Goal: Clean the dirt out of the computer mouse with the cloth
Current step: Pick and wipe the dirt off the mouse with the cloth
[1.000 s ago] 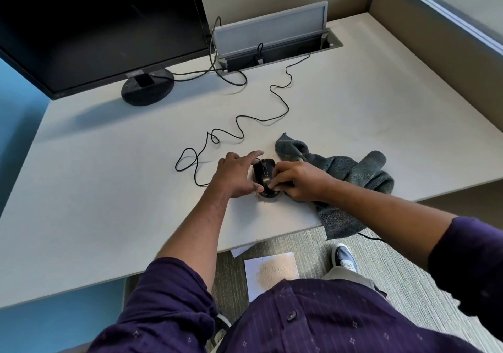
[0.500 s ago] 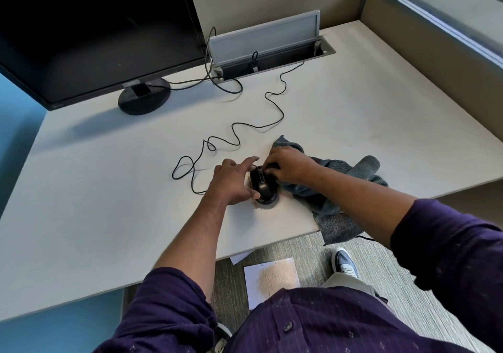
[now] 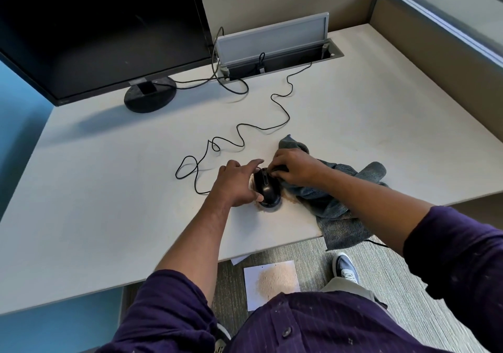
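A black wired computer mouse (image 3: pixel 266 189) sits on the white desk (image 3: pixel 109 189) near its front edge, with tan dirt (image 3: pixel 290 199) scattered around its base. My left hand (image 3: pixel 236 183) grips the mouse's left side, index finger stretched along the top. A grey cloth (image 3: pixel 337 189) lies to the right and droops over the desk edge. My right hand (image 3: pixel 295 168) pinches a fold of the cloth against the front of the mouse. The mouse's black cable (image 3: pixel 239 137) snakes back toward the desk's cable hatch.
A dark monitor (image 3: pixel 103 26) on a round stand (image 3: pixel 149 97) fills the back left. An open grey cable hatch (image 3: pixel 272 39) sits at the back centre. On the carpet below lies a white sheet with a pile of tan dirt (image 3: pixel 273 282), beside a shoe (image 3: pixel 344 268).
My right hand has moved from the mouse's near right side to its front, taking a fold of cloth with it. My left hand stays on the mouse.
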